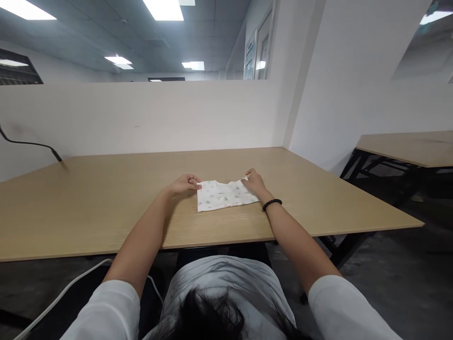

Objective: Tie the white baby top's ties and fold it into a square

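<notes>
A white cloth (226,194) with a small printed pattern lies folded into a wide rectangle near the front of the wooden table (116,203). Its upper edge dips in the middle. My left hand (185,184) pinches the cloth's upper left corner between thumb and fingers. At the opposite end, my right hand (255,183) grips the upper right corner, which is slightly raised. A black beaded bracelet (272,203) circles my right wrist. Part of the cloth's right end is hidden behind my right hand.
A low white partition (170,118) borders the table's back edge. At the left, a black cable (31,142) hangs over the tabletop. Another table (406,146) stands to the right. A white cable (67,288) runs below the front edge, by my left arm.
</notes>
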Motion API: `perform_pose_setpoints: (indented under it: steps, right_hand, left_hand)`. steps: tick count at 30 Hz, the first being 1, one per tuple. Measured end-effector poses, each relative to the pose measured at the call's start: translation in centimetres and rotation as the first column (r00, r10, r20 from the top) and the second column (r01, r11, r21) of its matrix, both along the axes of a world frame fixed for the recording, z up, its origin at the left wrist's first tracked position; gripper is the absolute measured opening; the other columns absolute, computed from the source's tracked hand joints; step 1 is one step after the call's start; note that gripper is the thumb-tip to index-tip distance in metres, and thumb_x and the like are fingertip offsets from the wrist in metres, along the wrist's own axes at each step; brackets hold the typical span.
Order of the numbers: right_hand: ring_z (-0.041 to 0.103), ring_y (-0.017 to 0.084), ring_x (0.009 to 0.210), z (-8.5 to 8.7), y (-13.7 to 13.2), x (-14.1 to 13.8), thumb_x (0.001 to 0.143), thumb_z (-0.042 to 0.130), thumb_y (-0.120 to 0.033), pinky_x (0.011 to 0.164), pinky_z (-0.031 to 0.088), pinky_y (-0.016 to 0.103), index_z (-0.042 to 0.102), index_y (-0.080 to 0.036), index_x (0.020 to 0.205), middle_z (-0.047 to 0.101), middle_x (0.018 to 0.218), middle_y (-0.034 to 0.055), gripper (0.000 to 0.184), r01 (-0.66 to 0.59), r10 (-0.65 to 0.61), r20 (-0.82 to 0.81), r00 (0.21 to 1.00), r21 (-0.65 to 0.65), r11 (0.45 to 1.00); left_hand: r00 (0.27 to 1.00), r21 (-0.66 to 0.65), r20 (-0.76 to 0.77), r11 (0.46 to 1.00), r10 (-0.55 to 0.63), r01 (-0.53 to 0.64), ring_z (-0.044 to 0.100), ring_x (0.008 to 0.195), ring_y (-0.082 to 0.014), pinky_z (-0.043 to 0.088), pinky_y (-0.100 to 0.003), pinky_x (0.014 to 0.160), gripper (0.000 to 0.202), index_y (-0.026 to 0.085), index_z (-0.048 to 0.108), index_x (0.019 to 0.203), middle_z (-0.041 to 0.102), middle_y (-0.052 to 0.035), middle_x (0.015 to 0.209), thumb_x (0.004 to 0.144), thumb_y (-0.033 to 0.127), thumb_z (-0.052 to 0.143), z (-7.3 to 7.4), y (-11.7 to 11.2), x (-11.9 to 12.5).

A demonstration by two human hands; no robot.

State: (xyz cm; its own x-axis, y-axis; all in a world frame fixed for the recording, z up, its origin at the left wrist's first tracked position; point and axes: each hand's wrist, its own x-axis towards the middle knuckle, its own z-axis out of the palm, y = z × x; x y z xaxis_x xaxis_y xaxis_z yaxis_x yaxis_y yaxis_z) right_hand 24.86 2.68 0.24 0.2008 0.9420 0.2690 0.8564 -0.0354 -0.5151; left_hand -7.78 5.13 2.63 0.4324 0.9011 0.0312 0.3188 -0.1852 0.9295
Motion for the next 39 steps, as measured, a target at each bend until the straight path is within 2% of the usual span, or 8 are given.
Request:
perform_pose_setpoints:
  steps: [7,11,15,22,27,31,35,39]
  right_hand:
    - [0.065,0.025,0.089,-0.6,0.8,0.6,0.084,0.062,-0.028,0.072,0.044,0.029,0.054,-0.017,0.119,0.071,0.095,0.0095,0.037,0.102,-0.1,-0.052,0.994,0.025,0.995]
    - [0.064,0.025,0.084,-1.1,1.2,0.9,0.082,0.062,-0.027,0.066,0.041,0.029,0.054,-0.018,0.115,0.069,0.089,0.0083,0.035,0.107,-0.104,-0.06,0.993,0.053,0.993]
    - [0.062,0.023,0.076,-1.2,1.4,0.8,0.081,0.062,-0.027,0.064,0.039,0.029,0.054,-0.019,0.111,0.067,0.078,0.0037,0.032,0.063,-0.057,-0.096,0.994,0.053,0.997]
    - [0.061,0.02,0.068,-1.0,1.5,0.7,0.069,0.064,-0.017,0.06,0.04,0.027,0.053,-0.02,0.109,0.062,0.07,-0.0013,0.041,0.007,-0.001,-0.265,0.964,0.021,1.0]
    - [0.06,0.018,0.065,-1.0,1.7,0.5,0.067,0.061,-0.017,0.058,0.042,0.026,0.053,-0.02,0.108,0.061,0.073,-0.0024,0.041,0.006,0.026,-0.424,0.905,0.075,0.997]
    - [0.06,0.018,0.065,-0.8,1.7,0.4,0.069,0.057,-0.019,0.057,0.043,0.026,0.055,-0.02,0.107,0.061,0.074,-0.0021,0.038,0.042,0.06,-0.479,0.875,0.201,0.979]
    - [0.064,0.021,0.071,-0.8,1.4,0.6,0.071,0.057,-0.017,0.062,0.045,0.028,0.057,-0.018,0.108,0.065,0.077,0.0023,0.037,0.094,-0.037,-0.374,0.927,0.135,0.986]
    - [0.065,0.028,0.089,-1.1,0.8,0.9,0.072,0.059,-0.013,0.072,0.046,0.034,0.062,-0.016,0.106,0.07,0.095,0.013,0.035,0.099,-0.099,-0.004,0.995,0.063,0.993]
  left_hand:
    - [0.974,-0.143,0.21,0.988,0.085,-0.055,0.065,0.072,-0.0166,0.054,-0.033,0.076,0.045,0.014,0.065,0.085,0.068,-0.0029,0.071,0.052,0.024,0.095,-0.8,0.4,0.5]
    - [0.91,-0.182,0.339,0.966,0.237,-0.184,0.066,0.074,-0.015,0.055,-0.031,0.078,0.039,0.016,0.06,0.087,0.067,-0.002,0.074,0.063,0.018,0.09,-1.3,0.4,1.5]
    - [0.891,-0.247,0.295,0.929,0.344,-0.277,0.067,0.071,-0.0146,0.056,-0.029,0.072,0.044,0.018,0.054,0.093,0.068,-0.0026,0.079,0.067,0.015,0.088,-2.2,0.3,2.2]
    - [0.893,-0.27,0.231,0.907,0.386,-0.322,0.07,0.071,-0.0189,0.056,-0.033,0.073,0.065,0.017,0.052,0.098,0.069,-0.0025,0.079,0.05,0.003,0.093,-3.2,0.9,2.2]
    - [0.876,-0.277,0.374,0.938,0.305,-0.208,0.073,0.079,-0.0243,0.059,-0.038,0.078,0.056,0.012,0.058,0.099,0.074,-0.0113,0.087,0.053,-0.001,0.089,-2.7,1.0,2.1]
    - [0.865,-0.277,0.394,0.938,0.311,-0.211,0.073,0.082,-0.0233,0.058,-0.035,0.08,0.044,0.013,0.06,0.094,0.074,-0.0106,0.086,0.06,0.003,0.086,-2.4,1.1,2.3]
    - [0.905,-0.189,0.194,0.919,0.379,-0.345,0.071,0.079,-0.0216,0.057,-0.033,0.076,0.044,0.015,0.056,0.097,0.07,-0.0069,0.081,0.063,0.006,0.083,-3.1,1.4,2.5]
    - [0.891,-0.083,0.091,0.895,0.444,-0.438,0.069,0.089,-0.0247,0.055,-0.038,0.082,0.054,0.017,0.051,0.113,0.067,-0.0066,0.09,0.066,0.008,0.077,-3.9,1.5,2.7]
